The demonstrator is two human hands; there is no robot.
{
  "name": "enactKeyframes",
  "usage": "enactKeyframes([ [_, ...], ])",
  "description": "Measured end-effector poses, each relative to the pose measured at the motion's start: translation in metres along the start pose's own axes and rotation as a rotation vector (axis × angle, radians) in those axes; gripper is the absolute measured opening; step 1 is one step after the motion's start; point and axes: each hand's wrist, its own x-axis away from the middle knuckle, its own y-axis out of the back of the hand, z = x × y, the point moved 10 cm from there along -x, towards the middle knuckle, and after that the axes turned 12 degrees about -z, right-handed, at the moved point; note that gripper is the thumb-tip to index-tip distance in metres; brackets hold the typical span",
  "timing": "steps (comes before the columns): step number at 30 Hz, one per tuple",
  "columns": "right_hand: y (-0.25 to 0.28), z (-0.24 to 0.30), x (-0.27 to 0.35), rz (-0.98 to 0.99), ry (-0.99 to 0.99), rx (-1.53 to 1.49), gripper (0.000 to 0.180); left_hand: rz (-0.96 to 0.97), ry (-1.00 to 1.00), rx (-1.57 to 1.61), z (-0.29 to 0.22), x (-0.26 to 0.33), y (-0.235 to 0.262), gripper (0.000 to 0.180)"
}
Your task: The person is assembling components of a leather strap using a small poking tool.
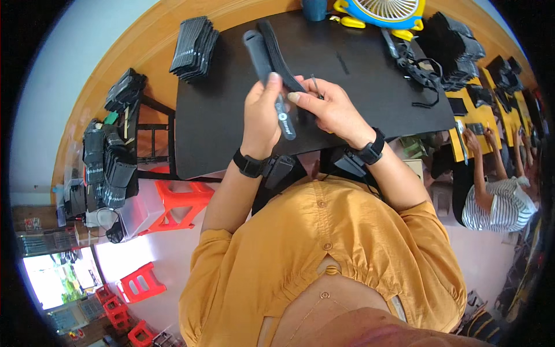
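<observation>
My left hand (263, 110) is closed round a dark grey strap (257, 55) with rounded ends, above the dark table. Its lower end, with a white print, hangs out below the palm. A black band (278, 58) runs beside the strap, and its near end lies between the fingers of my right hand (335, 110). That hand pinches with thumb and forefinger. A thin strip (315, 84) sticks up by its fingers; I cannot make out what it is. Both bands stand up and away from me, close together at the far end.
The dark table (219, 133) holds a stack of folded black pieces (193, 49), a blue-yellow fan (390, 8), a blue cup (314, 9), tangled black straps (419, 72) and a small black strip (343, 63). Red stools (179, 202) stand left. A co-worker (497, 199) sits right.
</observation>
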Motion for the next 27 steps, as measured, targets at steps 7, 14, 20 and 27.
enactKeyframes([
  [7,0.152,0.0,0.006,-0.395,0.062,0.566,0.031,-0.262,0.022,0.065,-0.027,0.008,0.077,0.034],
  [14,0.216,-0.002,-0.02,-0.504,0.046,1.348,0.043,0.046,0.334,0.316,0.016,0.034,0.021,0.044],
  [20,0.088,0.021,0.021,-0.128,0.25,0.571,0.044,0.045,0.2,0.233,0.02,0.044,0.005,0.037],
  [27,-0.021,-0.017,0.061,0.223,-0.388,-0.266,0.024,0.029,0.156,0.326,0.018,0.049,-0.005,0.037],
])
